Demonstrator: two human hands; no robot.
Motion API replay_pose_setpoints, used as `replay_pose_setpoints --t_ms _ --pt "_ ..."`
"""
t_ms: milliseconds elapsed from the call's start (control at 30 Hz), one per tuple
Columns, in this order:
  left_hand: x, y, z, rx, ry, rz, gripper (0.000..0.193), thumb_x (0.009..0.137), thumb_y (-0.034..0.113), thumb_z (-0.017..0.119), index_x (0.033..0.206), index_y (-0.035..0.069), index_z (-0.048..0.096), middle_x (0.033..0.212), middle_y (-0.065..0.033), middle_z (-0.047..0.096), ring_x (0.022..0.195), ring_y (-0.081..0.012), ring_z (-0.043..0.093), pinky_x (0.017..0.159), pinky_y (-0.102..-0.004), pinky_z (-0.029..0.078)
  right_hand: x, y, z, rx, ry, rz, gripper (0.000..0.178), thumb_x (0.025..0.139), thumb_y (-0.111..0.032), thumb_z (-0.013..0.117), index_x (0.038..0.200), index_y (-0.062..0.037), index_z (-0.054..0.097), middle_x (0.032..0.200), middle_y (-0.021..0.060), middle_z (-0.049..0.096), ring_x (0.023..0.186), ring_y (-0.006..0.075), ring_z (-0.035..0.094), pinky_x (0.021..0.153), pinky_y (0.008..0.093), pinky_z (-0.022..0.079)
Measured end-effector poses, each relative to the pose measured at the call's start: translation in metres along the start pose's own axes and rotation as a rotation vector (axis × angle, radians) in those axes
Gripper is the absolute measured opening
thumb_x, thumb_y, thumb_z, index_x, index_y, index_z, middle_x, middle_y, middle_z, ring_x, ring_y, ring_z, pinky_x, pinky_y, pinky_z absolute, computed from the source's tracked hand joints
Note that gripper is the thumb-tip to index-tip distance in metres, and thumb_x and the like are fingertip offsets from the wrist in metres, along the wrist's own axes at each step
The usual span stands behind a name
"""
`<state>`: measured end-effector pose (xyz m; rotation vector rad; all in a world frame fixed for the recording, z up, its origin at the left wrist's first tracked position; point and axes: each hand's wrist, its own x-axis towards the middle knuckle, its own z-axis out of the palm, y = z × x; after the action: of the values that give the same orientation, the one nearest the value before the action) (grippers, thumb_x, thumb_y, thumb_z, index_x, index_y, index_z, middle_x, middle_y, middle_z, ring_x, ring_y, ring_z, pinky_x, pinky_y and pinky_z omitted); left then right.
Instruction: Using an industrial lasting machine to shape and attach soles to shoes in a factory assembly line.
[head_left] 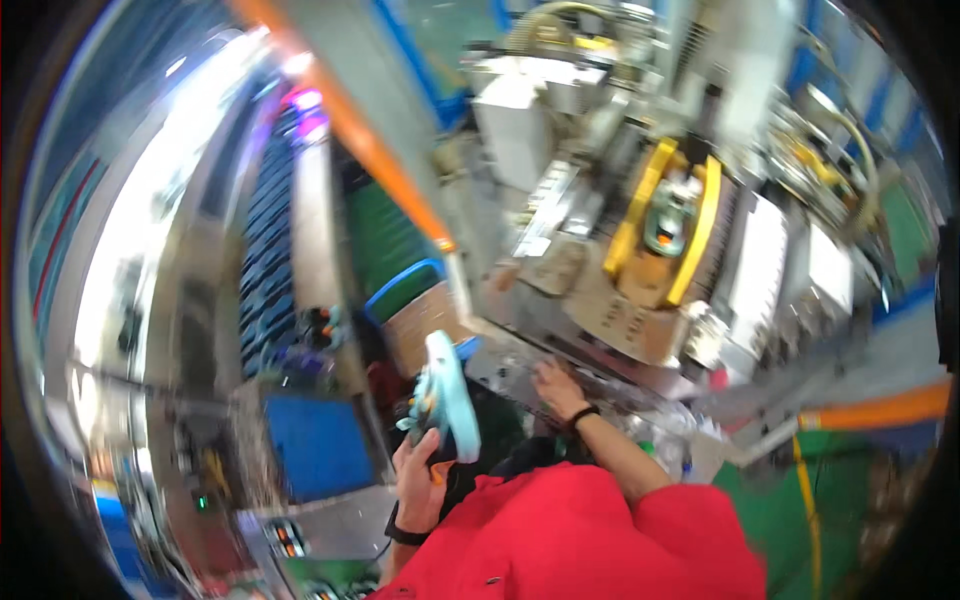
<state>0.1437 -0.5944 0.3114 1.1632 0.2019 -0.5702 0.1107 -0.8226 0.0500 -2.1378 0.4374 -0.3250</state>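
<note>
My left hand grips a shoe with a thick pale-blue sole and a darker upper with orange bits. The shoe stands nearly upright, its sole turned toward the right. At the front edge of a machine, my right hand is open and seems to rest on a grey metal plate; blur hides whether anything lies under the fingers. Beyond that hand another shoe, greenish with an orange spot, sits between two yellow guides on the machine.
A slatted dark conveyor runs away at left, beside a blue pad. An orange bar slants down toward the machine. White machine blocks flank the guides. More shoes lie at lower left. Green floor shows at right.
</note>
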Motion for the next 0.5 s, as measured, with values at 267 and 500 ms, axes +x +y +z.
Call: replay_pose_setpoints --t_ms 267,500 --pt "-0.038 -0.036 -0.057 0.011 0.190 -0.088 0.029 0.086 0.011 0.070 0.108 -0.006 0.062 0.103 -0.0098 0.066 0.089 -0.0169 0.064 0.077 -0.0331 0.053 -0.007 0.025 -0.020 -0.126 -0.014 -0.143 0.019 0.081 -0.014 0.060 0.096 -0.0026 0.059 0.093 0.0175 0.056 0.095 0.0372 0.053 0.083 0.0460 0.042" --pt "-0.102 -0.063 -0.182 -0.234 0.649 -0.113 0.023 0.083 0.014 0.074 0.096 -0.003 0.067 0.093 -0.0085 0.068 0.077 -0.0203 0.067 0.057 -0.0343 0.055 0.067 -0.073 -0.023 0.157 -0.196 -0.296 0.013 0.081 -0.005 0.057 0.089 0.0008 0.064 0.080 0.0080 0.059 0.073 0.0181 0.055 0.068 0.0311 0.046"
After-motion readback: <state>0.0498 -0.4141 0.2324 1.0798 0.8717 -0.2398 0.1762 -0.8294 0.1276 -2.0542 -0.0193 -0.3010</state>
